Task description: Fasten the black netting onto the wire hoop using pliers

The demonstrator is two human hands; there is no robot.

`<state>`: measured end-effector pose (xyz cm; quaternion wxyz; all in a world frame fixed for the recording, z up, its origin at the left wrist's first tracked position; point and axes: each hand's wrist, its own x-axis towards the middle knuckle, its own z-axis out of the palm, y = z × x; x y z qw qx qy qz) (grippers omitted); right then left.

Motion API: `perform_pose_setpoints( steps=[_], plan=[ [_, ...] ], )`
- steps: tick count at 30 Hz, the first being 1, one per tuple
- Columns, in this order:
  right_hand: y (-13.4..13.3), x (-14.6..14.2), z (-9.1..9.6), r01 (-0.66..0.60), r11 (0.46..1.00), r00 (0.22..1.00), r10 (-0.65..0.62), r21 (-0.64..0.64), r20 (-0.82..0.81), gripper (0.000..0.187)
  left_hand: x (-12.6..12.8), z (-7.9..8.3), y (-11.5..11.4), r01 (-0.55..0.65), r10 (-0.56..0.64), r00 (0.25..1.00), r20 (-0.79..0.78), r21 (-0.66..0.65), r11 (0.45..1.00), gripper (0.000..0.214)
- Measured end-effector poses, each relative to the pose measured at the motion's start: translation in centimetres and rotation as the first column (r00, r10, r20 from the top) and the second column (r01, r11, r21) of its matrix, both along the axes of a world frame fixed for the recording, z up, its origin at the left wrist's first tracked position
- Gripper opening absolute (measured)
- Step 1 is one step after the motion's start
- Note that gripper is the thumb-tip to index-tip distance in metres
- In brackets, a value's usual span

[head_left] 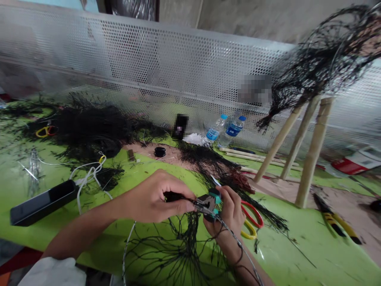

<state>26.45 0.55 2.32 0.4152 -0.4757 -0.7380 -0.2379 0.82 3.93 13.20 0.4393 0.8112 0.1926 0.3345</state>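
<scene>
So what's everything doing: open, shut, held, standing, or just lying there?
Left hand, pinching black strands
Right hand, gripping
Green pliers, held
Black net, bunched
Bottles, standing, capped
Scissors, partly hidden
White cable, looped
Yellow pliers, lying, handles spread

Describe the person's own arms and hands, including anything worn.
A loose whitish sleeve ends at the top of the bare left forearm, with no watch at the wrist. The left hand and right hand wear no gloves; no sleeve shows on the right forearm.
</scene>
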Motion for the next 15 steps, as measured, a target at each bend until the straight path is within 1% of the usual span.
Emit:
perform_pose_setpoints(
  steps=[1,2,3,5,9,12,15],
  plan=[
    [0.1,0.0,0.0,-0.002,1.0,1.0,0.002,-0.004,0.001,0.06,0.0,0.0,-0.1,-0.017,0.017,1.0,0.0,0.107,0.994,0.017],
    [0.1,0.0,-0.1,-0.004,1.0,1.0,0.004,-0.005,0.0,0.06,-0.1,0.0,-0.1,-0.024,0.024,1.0,0.0,0.18,0.983,0.017],
    [0.2,0.0,-0.1,-0.008,1.0,1.0,0.008,-0.005,0.0,0.062,-0.1,-0.1,-0.2,-0.023,0.025,1.0,-0.005,0.223,0.974,0.019],
    [0.4,0.1,-0.4,-0.016,1.0,1.0,0.016,-0.002,-0.003,0.066,0.0,-0.2,-0.3,-0.02,0.022,1.0,-0.002,0.273,0.962,0.023],
    [0.3,0.0,-0.8,-0.023,0.999,1.0,0.023,-0.024,0.001,0.072,0.3,-0.2,-0.2,-0.053,0.037,0.998,0.049,0.381,0.923,0.028],
    [-0.3,-0.3,-0.8,-0.019,0.997,1.0,0.02,-0.078,0.011,0.073,0.5,-0.4,-0.3,-0.118,0.074,0.991,0.11,0.472,0.874,0.028],
    [-1.1,-0.8,-0.5,-0.022,0.991,1.0,0.025,-0.134,0.017,0.075,0.5,-0.7,-0.5,-0.182,0.113,0.981,0.157,0.545,0.818,0.02]
  ],
)
